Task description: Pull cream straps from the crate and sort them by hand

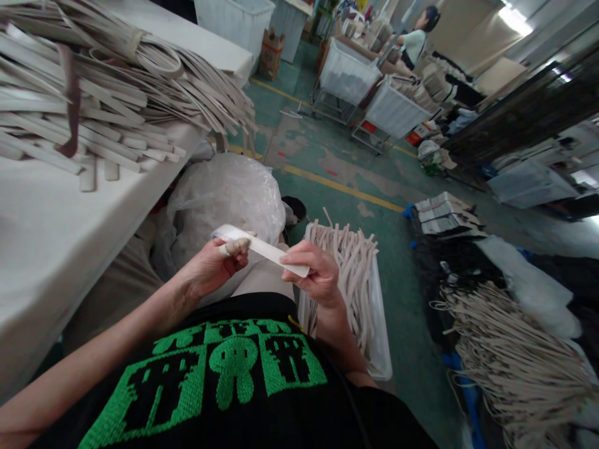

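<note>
A flat off-white strap stretches between my two hands above my lap. My left hand, with a wrapped finger, pinches it near its left part. At the other end, my right hand grips the strap with thumb and fingers, and the rounded tip shows below them. Beneath and behind the strap is a crumpled clear plastic bag. Close to my right forearm stands a white bin filled with long beige strips.
Piles of similar straps cover the back of the white table at left. Loose beige cords lie at right on dark sheeting. White carts and a person are farther back. Yellow lines mark the green floor.
</note>
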`<state>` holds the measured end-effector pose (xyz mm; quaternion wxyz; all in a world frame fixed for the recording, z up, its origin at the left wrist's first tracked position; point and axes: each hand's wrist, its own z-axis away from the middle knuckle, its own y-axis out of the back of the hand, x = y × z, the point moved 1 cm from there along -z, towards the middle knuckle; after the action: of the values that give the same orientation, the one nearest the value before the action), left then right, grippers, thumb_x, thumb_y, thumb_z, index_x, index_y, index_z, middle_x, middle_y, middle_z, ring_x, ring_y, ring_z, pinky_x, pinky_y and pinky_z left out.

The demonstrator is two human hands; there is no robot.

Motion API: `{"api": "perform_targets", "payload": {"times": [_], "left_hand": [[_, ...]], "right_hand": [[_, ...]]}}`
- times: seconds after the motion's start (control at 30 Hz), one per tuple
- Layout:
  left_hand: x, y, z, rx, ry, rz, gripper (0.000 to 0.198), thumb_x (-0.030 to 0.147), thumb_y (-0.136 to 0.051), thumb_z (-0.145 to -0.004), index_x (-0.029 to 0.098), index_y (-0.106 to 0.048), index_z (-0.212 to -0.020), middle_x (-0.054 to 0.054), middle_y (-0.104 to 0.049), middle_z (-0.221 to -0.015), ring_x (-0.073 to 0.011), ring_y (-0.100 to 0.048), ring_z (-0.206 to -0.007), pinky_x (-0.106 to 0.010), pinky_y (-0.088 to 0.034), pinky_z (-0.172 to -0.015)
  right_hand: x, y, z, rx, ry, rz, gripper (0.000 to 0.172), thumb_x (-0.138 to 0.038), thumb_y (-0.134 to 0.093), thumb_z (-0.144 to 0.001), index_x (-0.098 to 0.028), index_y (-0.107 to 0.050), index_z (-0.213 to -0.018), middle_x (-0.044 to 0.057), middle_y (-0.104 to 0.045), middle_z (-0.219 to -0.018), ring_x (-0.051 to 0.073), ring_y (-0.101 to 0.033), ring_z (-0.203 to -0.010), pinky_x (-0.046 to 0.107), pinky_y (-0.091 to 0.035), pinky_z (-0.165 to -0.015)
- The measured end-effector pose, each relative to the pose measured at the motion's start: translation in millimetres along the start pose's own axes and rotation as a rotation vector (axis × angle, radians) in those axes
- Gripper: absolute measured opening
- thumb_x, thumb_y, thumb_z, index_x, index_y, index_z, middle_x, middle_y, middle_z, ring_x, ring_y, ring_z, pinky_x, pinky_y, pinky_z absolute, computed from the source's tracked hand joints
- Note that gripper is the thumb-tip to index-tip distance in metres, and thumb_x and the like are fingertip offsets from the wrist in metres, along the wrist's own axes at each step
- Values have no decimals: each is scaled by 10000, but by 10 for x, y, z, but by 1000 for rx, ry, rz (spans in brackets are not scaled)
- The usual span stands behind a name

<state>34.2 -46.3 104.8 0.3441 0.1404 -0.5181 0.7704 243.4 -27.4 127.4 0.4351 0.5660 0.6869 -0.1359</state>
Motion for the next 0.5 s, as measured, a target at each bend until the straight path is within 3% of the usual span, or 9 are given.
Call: {"api": "perform_targets", "payload": {"times": [0.1, 0.23, 0.33, 0.4, 0.5], "left_hand": [[-15, 19, 6, -50, 43, -22, 327, 239, -993, -507, 104, -739, -663, 37, -562, -543, -36, -485, -502, -151, -455, -509], [-37, 33, -13, -96, 64, -60, 353, 267, -993, -512, 101, -686, -568, 16, -581, -547, -46, -514, -527, -154, -459, -547], [-63, -35, 35, -104, 59, -61, 393, 303, -1004, -468, 103, -697, -610, 11, -596, -574, -51, -505, -528, -157, -415, -518], [-106, -74, 19, -130, 92, -66, 453, 327, -1014, -417, 100, -708, -660, -6, -626, -627, -67, -530, -558, -177, -424, -542], [-171, 6, -198, -204, 141, -85, 467, 335, -1009, -425, 103, -705, -694, -25, -648, -700, -104, -586, -626, -218, -454, -600]], "right_hand": [[-16, -78, -88, -39, 127, 22, 158, -265, -778, -882, -255, -762, -1039, 19, -744, -874, 133, -692, -750, 250, -568, -682], [95, -166, -173, -89, 203, 100, 269, -209, -747, -904, -233, -731, -1172, 54, -746, -972, 144, -712, -856, 254, -582, -736], [107, -156, -216, -60, 219, 214, 353, -223, -762, -887, -261, -722, -1235, 93, -721, -1154, 195, -710, -1011, 315, -595, -843], [158, -105, -234, -141, 231, 212, 362, -242, -738, -900, -299, -718, -1257, 101, -684, -1307, 241, -687, -1135, 380, -577, -948], [456, -29, -271, -258, 272, 163, 438, -227, -641, -933, -355, -663, -1351, 62, -706, -1301, 263, -670, -1202, 404, -523, -1067]]}}
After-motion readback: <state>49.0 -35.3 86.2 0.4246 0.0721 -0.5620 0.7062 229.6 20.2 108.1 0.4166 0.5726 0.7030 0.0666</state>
